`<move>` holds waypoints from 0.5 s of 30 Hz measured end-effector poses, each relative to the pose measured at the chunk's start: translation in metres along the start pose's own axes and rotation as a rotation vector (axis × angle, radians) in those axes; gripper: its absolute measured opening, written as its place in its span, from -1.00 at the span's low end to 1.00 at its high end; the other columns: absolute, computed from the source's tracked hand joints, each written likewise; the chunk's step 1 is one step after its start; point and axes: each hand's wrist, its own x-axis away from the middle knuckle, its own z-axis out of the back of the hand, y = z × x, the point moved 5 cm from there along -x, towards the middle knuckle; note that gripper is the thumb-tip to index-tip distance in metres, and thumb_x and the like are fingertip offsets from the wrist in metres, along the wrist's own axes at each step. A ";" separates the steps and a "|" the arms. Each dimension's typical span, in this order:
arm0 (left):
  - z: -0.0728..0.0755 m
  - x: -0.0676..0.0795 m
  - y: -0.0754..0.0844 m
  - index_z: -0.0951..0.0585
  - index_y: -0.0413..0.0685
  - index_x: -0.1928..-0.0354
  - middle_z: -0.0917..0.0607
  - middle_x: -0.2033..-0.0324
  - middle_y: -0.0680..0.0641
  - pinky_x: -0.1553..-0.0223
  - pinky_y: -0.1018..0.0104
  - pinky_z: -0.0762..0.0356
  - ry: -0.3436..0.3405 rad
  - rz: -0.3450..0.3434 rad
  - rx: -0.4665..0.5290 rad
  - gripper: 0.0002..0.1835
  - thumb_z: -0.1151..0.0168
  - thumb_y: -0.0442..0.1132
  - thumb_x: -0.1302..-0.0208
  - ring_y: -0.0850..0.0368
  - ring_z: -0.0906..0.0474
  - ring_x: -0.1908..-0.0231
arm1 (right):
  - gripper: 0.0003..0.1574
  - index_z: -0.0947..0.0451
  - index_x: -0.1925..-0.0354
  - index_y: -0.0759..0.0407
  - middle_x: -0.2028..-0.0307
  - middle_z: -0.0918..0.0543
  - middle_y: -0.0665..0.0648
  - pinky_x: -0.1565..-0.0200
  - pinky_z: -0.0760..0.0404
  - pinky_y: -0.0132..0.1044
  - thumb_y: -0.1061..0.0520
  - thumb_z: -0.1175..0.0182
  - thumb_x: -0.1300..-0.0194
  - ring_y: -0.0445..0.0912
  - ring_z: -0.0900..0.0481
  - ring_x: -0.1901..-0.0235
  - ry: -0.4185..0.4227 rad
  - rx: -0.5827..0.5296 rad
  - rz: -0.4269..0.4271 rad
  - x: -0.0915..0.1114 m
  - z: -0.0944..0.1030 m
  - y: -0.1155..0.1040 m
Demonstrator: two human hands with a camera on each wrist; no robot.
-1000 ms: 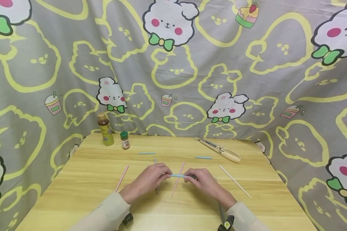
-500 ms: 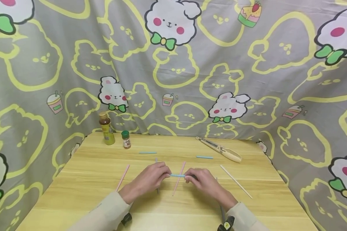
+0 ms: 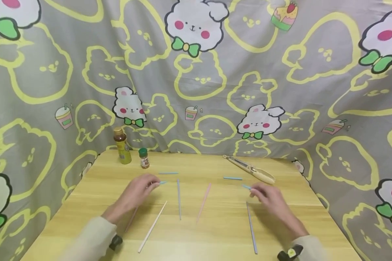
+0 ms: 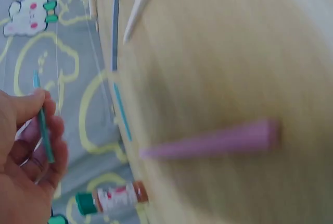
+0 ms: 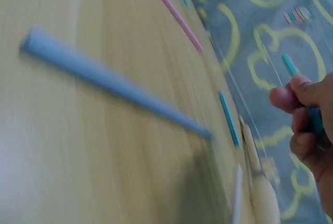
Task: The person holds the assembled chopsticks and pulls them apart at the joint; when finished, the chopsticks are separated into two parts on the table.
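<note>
The left hand (image 3: 137, 192) has a narrow grip, thumb and fingers pinching one short blue stick (image 3: 163, 182), its tip jutting out. The right hand (image 3: 270, 197) is pinched likewise on a second short blue stick (image 3: 246, 186). The hands are well apart, both raised off the worktop (image 3: 212, 241).

Below the left forearm lies a pink stick (image 3: 131, 219), with a white stick (image 3: 152, 227) near it, slanting. Below the right hand's wrist side lies a long blue stick (image 3: 251, 227); the right wrist view also shows another white stick (image 5: 237, 195). Between the hands, a middle blue stick (image 3: 179, 199) and a middle pink stick (image 3: 204, 202) lie apart from each other.

Farther back, two more short blue sticks lie flat, a back-left one (image 3: 168, 173) and a back-right one (image 3: 232, 178). Behind that last one lie the tongs (image 3: 248, 168), at a slant. At the back left stand a bottle (image 3: 122, 146) and a green-lidded jar (image 3: 144, 159), both upright, with a patterned curtain (image 3: 212, 128) behind everything
</note>
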 end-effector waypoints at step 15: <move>-0.015 -0.047 -0.029 -0.75 -0.11 -0.10 -0.77 0.03 -0.04 -0.12 0.02 -0.73 -0.089 -0.111 -0.078 -0.80 -0.30 -0.41 -0.55 0.01 -0.72 -0.02 | -0.83 -0.79 0.00 0.18 0.15 -0.75 0.07 0.13 -0.69 -0.25 0.26 -0.38 -0.49 -0.08 -0.65 0.17 -0.038 0.125 -0.039 -0.030 -0.021 0.042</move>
